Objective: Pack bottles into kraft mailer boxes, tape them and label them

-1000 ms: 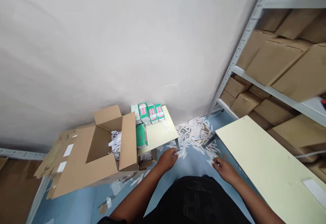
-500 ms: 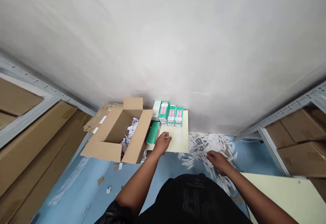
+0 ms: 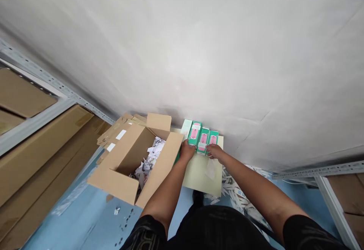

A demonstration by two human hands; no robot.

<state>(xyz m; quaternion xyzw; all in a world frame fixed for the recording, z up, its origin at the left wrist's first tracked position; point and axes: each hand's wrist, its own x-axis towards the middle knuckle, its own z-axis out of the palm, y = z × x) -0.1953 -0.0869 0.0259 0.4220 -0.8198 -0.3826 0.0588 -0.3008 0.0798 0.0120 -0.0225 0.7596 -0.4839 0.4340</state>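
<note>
Four small boxes stand in a row at the back of a cream board. At the left is a pale green box [image 3: 186, 127]; beside it are a green and pink box [image 3: 195, 131], another green box [image 3: 203, 139] and the rightmost green box [image 3: 213, 137]. My left hand [image 3: 187, 151] is at the near end of the second box, its fingertips mostly hidden. My right hand [image 3: 215, 151] has its fingers bent around the near end of the rightmost box. Beneath it shows a pale translucent patch [image 3: 211, 169]. Another green box [image 3: 178, 156] lies mostly hidden behind my left wrist.
An open carton [image 3: 119, 181] holding shredded paper [image 3: 150, 157] stands left of the cream board [image 3: 199, 180]. Flattened cardboard [image 3: 118, 130] is behind it. Paper strips [image 3: 237, 197] litter the blue floor. Shelves with cartons [image 3: 45, 151] flank both sides.
My right hand has moved from above the paper strips left to the rightmost box. My left hand has moved forward from the lying green box to the row. The view has shifted.
</note>
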